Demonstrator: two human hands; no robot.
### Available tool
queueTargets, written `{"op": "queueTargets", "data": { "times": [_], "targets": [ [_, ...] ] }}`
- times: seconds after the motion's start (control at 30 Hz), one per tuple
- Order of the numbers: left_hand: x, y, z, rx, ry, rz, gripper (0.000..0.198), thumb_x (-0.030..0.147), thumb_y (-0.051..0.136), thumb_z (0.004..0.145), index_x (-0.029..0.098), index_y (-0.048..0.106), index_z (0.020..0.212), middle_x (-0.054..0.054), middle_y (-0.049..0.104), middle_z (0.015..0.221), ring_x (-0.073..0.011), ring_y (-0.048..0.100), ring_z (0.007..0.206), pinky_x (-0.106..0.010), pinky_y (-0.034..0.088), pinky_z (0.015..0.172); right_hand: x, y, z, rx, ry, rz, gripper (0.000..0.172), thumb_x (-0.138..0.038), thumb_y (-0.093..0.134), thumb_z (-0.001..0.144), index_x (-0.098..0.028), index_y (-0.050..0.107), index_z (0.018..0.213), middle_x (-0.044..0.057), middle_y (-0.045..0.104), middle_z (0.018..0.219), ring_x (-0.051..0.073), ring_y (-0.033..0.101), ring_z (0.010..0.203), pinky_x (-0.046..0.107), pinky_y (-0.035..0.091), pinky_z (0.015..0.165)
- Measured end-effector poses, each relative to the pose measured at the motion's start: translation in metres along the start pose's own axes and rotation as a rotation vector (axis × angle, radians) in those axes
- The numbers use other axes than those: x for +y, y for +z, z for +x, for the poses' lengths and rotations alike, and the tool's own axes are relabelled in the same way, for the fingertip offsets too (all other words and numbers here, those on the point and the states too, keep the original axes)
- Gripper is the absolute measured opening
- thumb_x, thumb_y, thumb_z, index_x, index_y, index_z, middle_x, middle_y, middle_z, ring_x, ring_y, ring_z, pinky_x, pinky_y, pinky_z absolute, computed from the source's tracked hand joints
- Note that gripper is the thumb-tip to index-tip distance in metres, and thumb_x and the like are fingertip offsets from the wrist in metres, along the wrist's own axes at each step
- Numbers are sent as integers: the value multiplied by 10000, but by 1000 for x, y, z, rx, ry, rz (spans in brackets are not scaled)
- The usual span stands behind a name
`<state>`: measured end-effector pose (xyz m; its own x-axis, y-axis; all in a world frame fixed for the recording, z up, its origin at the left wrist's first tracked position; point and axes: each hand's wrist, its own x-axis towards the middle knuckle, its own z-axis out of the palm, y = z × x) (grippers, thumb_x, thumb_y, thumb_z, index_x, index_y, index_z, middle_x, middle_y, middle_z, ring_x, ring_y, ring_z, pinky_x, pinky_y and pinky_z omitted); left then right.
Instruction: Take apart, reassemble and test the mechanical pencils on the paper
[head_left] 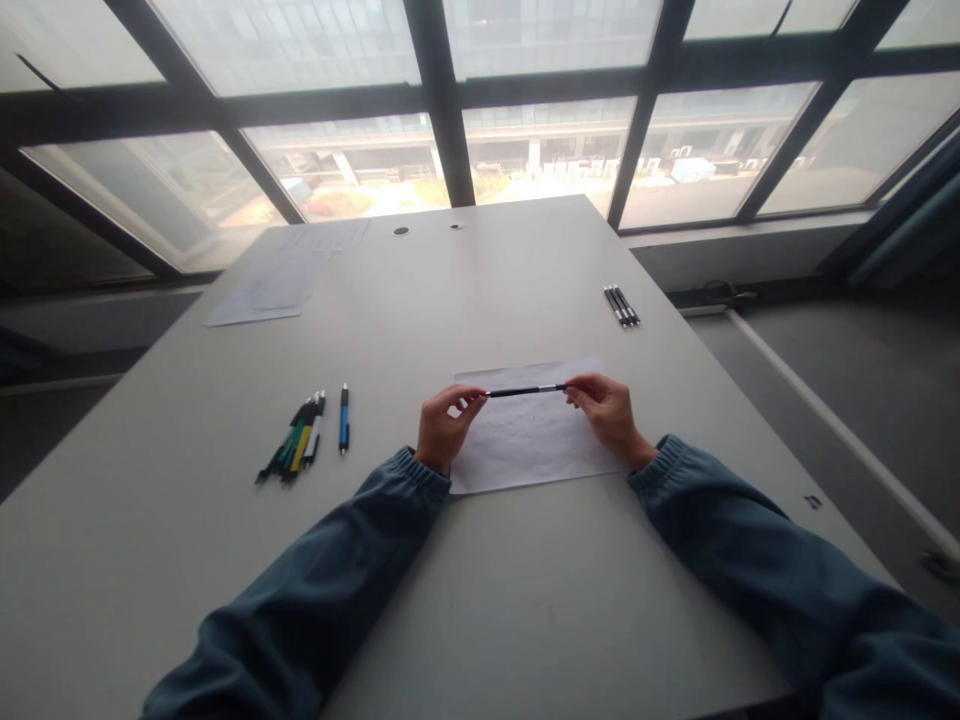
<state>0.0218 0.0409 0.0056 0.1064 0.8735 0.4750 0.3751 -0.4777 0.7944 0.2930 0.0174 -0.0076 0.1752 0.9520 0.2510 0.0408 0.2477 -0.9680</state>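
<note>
A black pen (pixel 517 391) with a pale band near its right end lies level between my two hands. My left hand (pixel 448 425) pinches its left end, and my right hand (pixel 609 412) pinches its right end. Beneath them, a sheet of white paper (pixel 532 450) with faint marks rests on the table. To the left of my left hand lies a blue and black pen (pixel 344 420). Farther left is a bunch of several pens (pixel 296 440) in green, yellow, white and black.
The white table (pixel 480 620) extends toward large windows. Black-and-white pens (pixel 622 307) lie side by side near its right edge. Sheets of paper (pixel 262 285) lie at the far left. A small dark object (pixel 813 502) sits near the right edge.
</note>
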Motion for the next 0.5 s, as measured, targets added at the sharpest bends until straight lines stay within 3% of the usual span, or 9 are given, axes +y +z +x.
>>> {"op": "queueTargets", "data": {
  "times": [0.5],
  "targets": [
    [-1, 0, 0, 0, -3, 0, 164, 356, 735, 864, 208, 778, 919, -56, 764, 887, -148, 655, 735, -270, 520, 652, -3, 0, 0, 9, 0, -43, 223, -386, 780, 784, -184, 745, 871, 14, 678, 691, 148, 611, 614, 292, 522, 585]
  ]
}}
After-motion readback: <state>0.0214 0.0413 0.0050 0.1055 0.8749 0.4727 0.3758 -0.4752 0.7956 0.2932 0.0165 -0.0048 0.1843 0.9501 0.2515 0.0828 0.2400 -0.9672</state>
